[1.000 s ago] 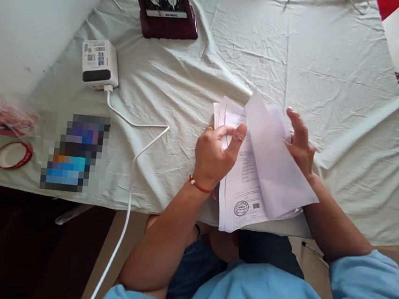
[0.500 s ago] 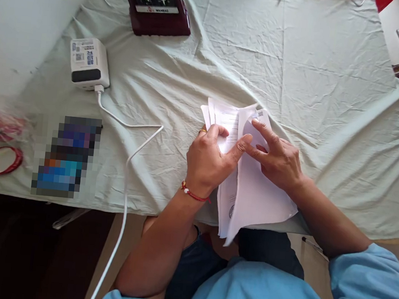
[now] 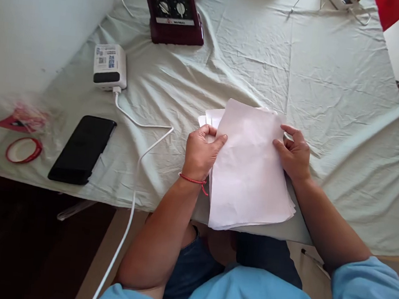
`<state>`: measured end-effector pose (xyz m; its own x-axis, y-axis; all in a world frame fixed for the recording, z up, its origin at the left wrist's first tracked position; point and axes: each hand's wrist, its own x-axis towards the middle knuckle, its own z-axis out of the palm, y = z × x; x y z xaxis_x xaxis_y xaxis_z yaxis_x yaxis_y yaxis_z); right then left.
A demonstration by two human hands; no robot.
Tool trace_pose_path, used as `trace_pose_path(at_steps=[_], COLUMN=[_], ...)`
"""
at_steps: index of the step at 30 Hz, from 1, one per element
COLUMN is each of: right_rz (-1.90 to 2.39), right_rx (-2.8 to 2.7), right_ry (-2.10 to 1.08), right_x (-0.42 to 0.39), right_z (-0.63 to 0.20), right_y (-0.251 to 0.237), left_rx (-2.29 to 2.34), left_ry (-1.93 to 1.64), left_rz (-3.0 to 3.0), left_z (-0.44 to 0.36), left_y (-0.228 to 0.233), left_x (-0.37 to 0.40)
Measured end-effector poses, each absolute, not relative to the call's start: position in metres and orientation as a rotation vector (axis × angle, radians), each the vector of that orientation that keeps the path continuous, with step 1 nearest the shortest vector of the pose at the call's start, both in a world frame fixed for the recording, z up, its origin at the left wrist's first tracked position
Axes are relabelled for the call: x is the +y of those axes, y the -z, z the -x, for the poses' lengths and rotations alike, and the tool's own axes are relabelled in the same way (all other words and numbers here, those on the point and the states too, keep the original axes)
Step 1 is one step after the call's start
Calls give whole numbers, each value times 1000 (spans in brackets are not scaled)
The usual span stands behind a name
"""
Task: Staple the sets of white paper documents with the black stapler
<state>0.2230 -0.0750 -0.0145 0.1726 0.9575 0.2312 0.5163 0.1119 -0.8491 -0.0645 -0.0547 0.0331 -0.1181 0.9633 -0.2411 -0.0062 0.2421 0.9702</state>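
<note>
**Both hands square up a stack of white sheets at the near table edge**

Head view: the left hand (image 3: 202,150) grips the left edge of the stack of papers (image 3: 250,173), thumb on top and fingers curled round the edge, a red string bracelet (image 3: 193,181) at its wrist. The right hand (image 3: 293,153) holds the opposite edge, fingers bent and pressing against the right side of the sheets. The stack lies between the two hands on the pale green cloth (image 3: 333,78), its near end overhanging the table edge toward the person's lap. The top sheet shows its blank side; a few sheets behind it stick out at the far left corner, just beyond the left hand's fingertips.

As a judgement, the sheets look mostly gathered into one pile, with both hands closing on its sides; the near edges are roughly flush, while the far left corner is still fanned and unaligned.

Left of the left hand, a white cable (image 3: 138,162) runs from a white charger block (image 3: 109,65). Further left lie a black phone (image 3: 84,148) and a red tape roll (image 3: 23,149). Beyond the hands stands a dark red appliance (image 3: 174,13) with two dials.
</note>
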Motion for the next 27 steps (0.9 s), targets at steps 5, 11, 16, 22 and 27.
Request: trace_pose_path(at_steps=[5,11,16,22,27], right_rz=[1513,1521,1452,1358,1358], right_rx=[-1316,-1217,-1300,-1212,-983], right_ry=[-713,-672,-569,-817,-922], right_x=[-74,-68,-64,-68,-71], right_z=[-221,-223,-224,-218,-212], right_y=[17,23,27,9,-16], left_rx=[1334,1173,1154,1122,968], left_ry=[-1169,-1414,-1323,-1264,-1115], left_rz=[-958,-1109,-1124,-1129,-907], left_z=[61,62,63,64,66], left_y=[-28,-24,-44,-59,-58], left_x=[-53,-53,-57,-59,-61])
